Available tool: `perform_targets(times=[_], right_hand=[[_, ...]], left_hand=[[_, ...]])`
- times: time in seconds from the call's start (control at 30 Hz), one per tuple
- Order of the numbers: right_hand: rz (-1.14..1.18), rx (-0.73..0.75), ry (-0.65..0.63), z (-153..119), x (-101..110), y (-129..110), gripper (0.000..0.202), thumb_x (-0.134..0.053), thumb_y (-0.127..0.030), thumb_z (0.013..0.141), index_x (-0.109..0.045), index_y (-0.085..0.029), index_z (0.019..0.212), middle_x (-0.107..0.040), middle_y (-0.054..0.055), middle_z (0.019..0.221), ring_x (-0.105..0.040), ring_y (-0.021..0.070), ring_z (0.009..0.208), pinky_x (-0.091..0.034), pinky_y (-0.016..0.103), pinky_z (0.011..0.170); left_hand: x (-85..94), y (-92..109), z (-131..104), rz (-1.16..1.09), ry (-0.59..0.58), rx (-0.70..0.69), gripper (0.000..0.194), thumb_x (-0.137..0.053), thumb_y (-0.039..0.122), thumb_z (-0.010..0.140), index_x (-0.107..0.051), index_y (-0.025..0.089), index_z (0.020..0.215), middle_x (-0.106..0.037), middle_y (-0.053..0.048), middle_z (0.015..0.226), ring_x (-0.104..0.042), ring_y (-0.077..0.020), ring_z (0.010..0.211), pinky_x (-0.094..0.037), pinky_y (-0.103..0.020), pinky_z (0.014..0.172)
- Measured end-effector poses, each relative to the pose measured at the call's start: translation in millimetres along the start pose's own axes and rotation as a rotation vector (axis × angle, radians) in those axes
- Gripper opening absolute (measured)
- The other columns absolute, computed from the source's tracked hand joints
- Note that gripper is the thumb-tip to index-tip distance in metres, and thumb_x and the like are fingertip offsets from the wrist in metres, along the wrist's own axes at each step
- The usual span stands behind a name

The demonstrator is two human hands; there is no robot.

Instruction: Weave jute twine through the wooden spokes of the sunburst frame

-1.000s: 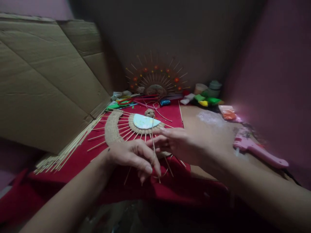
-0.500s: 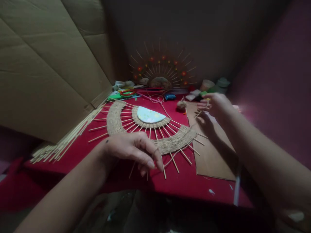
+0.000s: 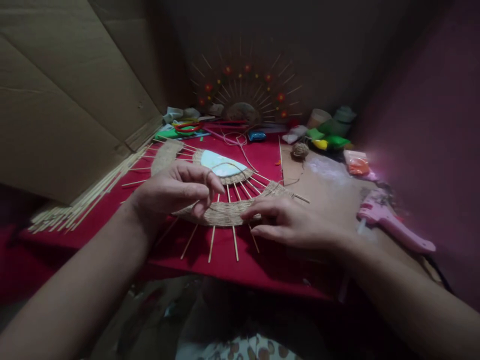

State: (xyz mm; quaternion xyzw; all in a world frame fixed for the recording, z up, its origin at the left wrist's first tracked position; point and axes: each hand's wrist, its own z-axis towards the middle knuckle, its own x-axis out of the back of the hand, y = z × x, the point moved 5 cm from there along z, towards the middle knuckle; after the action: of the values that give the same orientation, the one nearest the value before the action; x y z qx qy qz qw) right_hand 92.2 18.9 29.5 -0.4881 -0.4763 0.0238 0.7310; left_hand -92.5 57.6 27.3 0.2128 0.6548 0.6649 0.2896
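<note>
A half-round fan of thin sticks point(image 3: 235, 245) lies on a red cloth, with a woven twine band point(image 3: 221, 214) across the sticks. At its centre is a light blue half-disc point(image 3: 221, 162) edged with weaving. My left hand point(image 3: 180, 187) is raised over the fan's left part, fingers curled and pinched on a strand of twine point(image 3: 234, 164) that loops over the half-disc. My right hand point(image 3: 281, 220) lies at the band's right part, its thumb and fingers closing on the outer edge; the fingertips partly hide the weave there.
Loose sticks point(image 3: 75, 205) lie at left beside a cardboard wall point(image 3: 56, 105). On a cardboard sheet point(image 3: 330, 185) at right are a twine ball point(image 3: 300, 151), coloured packets point(image 3: 335, 141) and a pink glue gun point(image 3: 393, 220). A finished-looking flowered fan point(image 3: 243, 107) stands behind.
My right hand has come from the far right, over the cardboard, down to the woven band. My left hand has lifted and moved left, away from the lower sticks. The view has shifted slightly.
</note>
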Motion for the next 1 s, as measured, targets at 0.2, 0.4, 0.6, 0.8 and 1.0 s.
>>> perform_targets(times=[0.2,0.4,0.6,0.8,1.0], right_hand=[[0.006,-0.010,0.120,8,-17,26,0.012,-0.058,-0.012,0.084,-0.069,-0.016,0.084,-0.068,0.004,0.081,-0.061,0.0122,0.076,-0.047,0.025,0.072],[-0.001,0.003,0.185,7,-18,26,0.013,-0.061,-0.011,0.082,-0.072,-0.018,0.082,-0.068,0.005,0.082,-0.060,0.0134,0.076,-0.047,0.029,0.073],[0.029,-0.011,0.227,5,-18,28,0.011,-0.064,-0.016,0.082,-0.073,-0.020,0.083,-0.067,0.004,0.081,-0.058,0.0141,0.076,-0.046,0.029,0.072],[0.108,-0.028,0.227,6,-17,30,0.010,-0.065,-0.015,0.078,-0.074,-0.020,0.080,-0.067,0.003,0.078,-0.059,0.0128,0.073,-0.046,0.027,0.068],[0.581,-0.338,0.305,2,-8,46,0.019,-0.055,-0.022,0.079,-0.071,-0.018,0.090,-0.046,-0.008,0.038,-0.037,0.0068,0.034,-0.026,0.020,0.037]], left_hand=[[11.9,-9,-13,0.055,0.252,0.133,0.021,-0.068,0.023,0.074,-0.067,0.015,0.093,-0.059,0.000,0.051,-0.051,-0.0057,0.043,-0.037,-0.013,0.041],[9.1,0,-41,0.545,0.899,-0.010,0.042,-0.065,0.027,0.078,-0.054,0.018,0.117,-0.061,-0.004,0.093,-0.053,-0.0076,0.061,-0.042,-0.019,0.050],[-62.9,-8,-20,1.041,0.338,-0.144,0.026,-0.059,0.026,0.083,-0.059,0.019,0.108,-0.063,-0.004,0.100,-0.058,-0.0120,0.075,-0.048,-0.023,0.066],[-70.6,-23,-15,1.165,0.226,-0.053,0.016,-0.046,0.020,0.090,-0.061,0.016,0.085,-0.063,-0.003,0.081,-0.058,-0.0140,0.075,-0.046,-0.025,0.068],[-70.8,-27,-28,1.273,0.199,-0.096,0.018,-0.045,0.023,0.092,-0.060,0.015,0.087,-0.061,-0.005,0.086,-0.057,-0.0155,0.079,-0.046,-0.027,0.072]])
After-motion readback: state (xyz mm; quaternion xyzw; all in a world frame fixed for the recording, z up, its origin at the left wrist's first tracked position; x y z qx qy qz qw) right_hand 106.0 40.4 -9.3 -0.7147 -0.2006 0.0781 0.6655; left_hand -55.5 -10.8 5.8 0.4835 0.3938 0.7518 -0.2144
